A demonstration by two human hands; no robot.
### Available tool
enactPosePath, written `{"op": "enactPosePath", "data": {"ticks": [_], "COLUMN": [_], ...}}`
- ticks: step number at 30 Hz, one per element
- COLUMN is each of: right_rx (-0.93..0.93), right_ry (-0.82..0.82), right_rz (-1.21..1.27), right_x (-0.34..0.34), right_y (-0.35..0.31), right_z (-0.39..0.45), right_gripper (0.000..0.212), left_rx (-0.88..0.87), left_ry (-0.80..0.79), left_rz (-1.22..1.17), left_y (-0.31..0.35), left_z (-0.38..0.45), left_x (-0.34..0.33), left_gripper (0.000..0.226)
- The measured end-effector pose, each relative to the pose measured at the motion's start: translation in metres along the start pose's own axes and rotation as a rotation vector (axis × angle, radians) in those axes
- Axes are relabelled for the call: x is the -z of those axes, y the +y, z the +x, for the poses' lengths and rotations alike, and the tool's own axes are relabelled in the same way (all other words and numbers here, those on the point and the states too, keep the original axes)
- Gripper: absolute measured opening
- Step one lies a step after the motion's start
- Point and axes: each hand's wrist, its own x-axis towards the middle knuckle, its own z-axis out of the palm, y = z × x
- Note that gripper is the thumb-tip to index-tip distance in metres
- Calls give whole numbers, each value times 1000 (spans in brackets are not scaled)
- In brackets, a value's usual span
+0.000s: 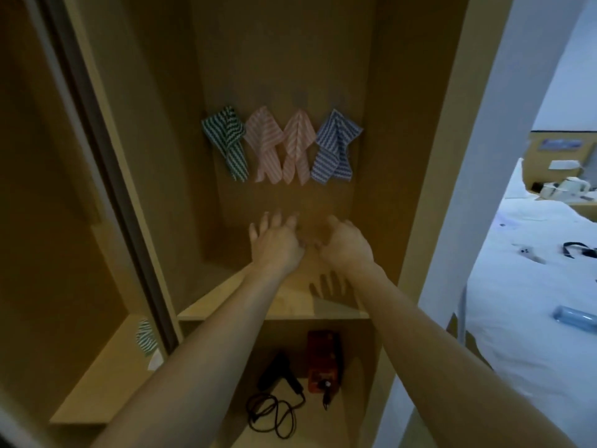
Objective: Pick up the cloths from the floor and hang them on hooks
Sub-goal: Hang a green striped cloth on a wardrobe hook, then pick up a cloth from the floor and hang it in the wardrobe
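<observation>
Striped cloths (280, 144) hang in a row; left hand (275, 242) and right hand (345, 243) fingers spread, holding nothing.

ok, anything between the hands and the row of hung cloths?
Nothing. In the head view, only bare wooden back panel lies between the left hand, the right hand and the four hanging cloths.

Four striped cloths hang side by side on the far wardrobe wall: green cloth (227, 140) leftmost; pink cloth (264, 142); peach cloth (298, 140); blue cloth (336, 143) rightmost; all bunched at top, corners drooping.
</observation>
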Motion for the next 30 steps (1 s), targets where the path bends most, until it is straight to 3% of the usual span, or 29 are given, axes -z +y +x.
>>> {"op": "enactPosePath", "data": {"ticks": [10, 17, 24, 30], "right_rx": [-174, -330, -538, -716], "right_ry": [109, 204, 240, 321], "right_rz": [208, 223, 160, 138], "right_x": [-27, -41, -28, -14], "right_y": [-27, -35, -10, 15], "right_z": [-137, -252, -375, -457], "right_gripper": [66, 62, 61, 58], "left_rx": [-67, -110, -199, -392], "left_ry": [-44, -127, -283, -426], "left_rz": [-197, -284, -387, -420], "left_y": [-25, -36, -8, 35], "left_z": [-134, -231, -327, -398], "left_x": [13, 26, 13, 2], "left_gripper": [63, 62, 62, 61]}}
